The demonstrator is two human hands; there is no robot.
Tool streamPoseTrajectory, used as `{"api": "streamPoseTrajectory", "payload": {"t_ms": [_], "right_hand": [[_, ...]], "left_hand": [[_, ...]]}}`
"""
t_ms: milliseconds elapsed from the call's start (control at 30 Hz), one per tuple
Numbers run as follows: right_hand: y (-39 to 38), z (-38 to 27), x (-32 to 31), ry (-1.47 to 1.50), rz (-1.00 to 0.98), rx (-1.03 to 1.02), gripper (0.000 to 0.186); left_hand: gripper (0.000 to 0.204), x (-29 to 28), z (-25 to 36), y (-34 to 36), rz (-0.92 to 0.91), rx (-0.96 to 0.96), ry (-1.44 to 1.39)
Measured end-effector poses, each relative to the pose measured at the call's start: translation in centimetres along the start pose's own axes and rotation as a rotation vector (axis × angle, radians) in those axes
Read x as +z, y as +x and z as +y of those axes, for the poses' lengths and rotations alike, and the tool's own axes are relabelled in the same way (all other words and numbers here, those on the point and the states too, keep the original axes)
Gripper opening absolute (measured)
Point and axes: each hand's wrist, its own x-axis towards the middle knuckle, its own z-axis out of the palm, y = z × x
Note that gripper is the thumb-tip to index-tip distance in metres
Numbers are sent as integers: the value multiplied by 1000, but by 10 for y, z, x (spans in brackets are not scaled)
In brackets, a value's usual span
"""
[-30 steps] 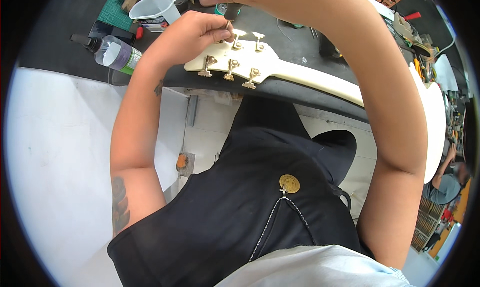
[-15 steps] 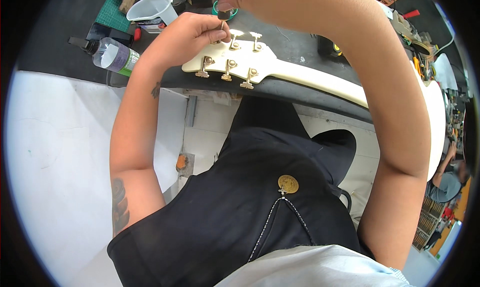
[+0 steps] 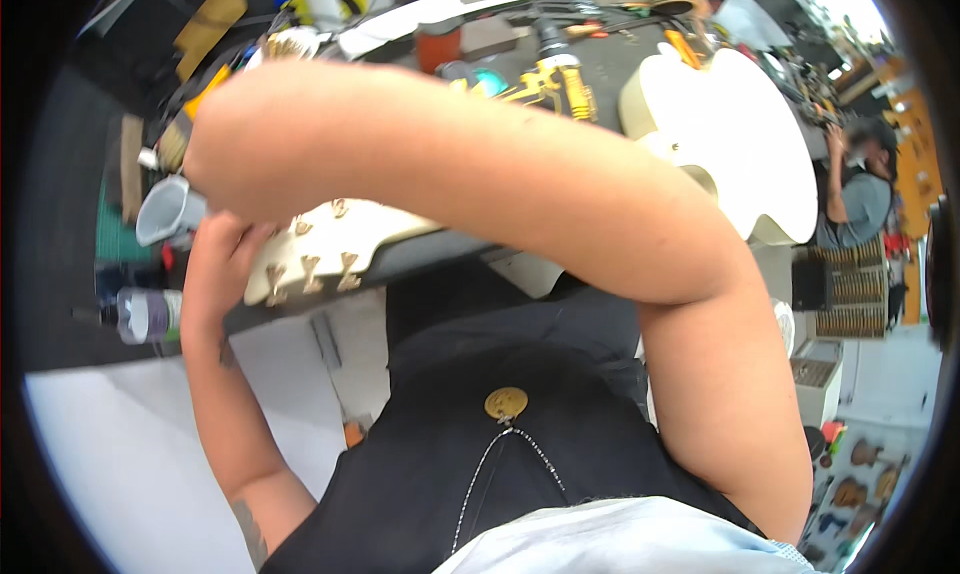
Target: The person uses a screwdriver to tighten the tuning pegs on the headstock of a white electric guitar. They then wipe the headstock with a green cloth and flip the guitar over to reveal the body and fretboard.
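A cream electric guitar lies across the dark bench, its body (image 3: 740, 144) at the right. Its headstock (image 3: 320, 249), with gold tuners, points left. My left hand (image 3: 222, 266) curls around the headstock's left end, and its fingertips are hidden under my right arm. My right forearm (image 3: 480, 174) crosses the whole view over the guitar neck. My right hand (image 3: 225, 139) is at the upper left above the headstock, seen only from its back. What it holds, if anything, is hidden.
A clear plastic cup (image 3: 168, 210) and a lying bottle (image 3: 148, 314) sit left of the headstock. A yellow power drill (image 3: 552, 79), tools and containers crowd the bench behind. Another person (image 3: 852, 189) works at the far right, near shelves.
The view has swung left and closer. My right forearm has dropped across the guitar neck and now covers it, and my left hand has shifted from the tuners to the headstock's end.
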Motion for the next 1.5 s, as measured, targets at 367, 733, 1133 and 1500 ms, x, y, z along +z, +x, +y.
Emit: {"api": "streamPoseTrajectory", "payload": {"t_ms": [367, 733, 1133, 1500], "right_hand": [[-251, 231, 24, 251, 426, 679, 17], [-399, 406, 110, -93, -402, 1128, 14], [-379, 417, 137, 200, -415, 1049, 17], [-363, 409, 145, 225, -342, 999, 14]], "left_hand": [[18, 12, -26, -12, 312, -145, -510], [18, 22, -94, 5, 453, 20, -721], [20, 12, -123, 2, 395, 110, -853], [15, 13, -110, -2, 415, 63, -896]]}}
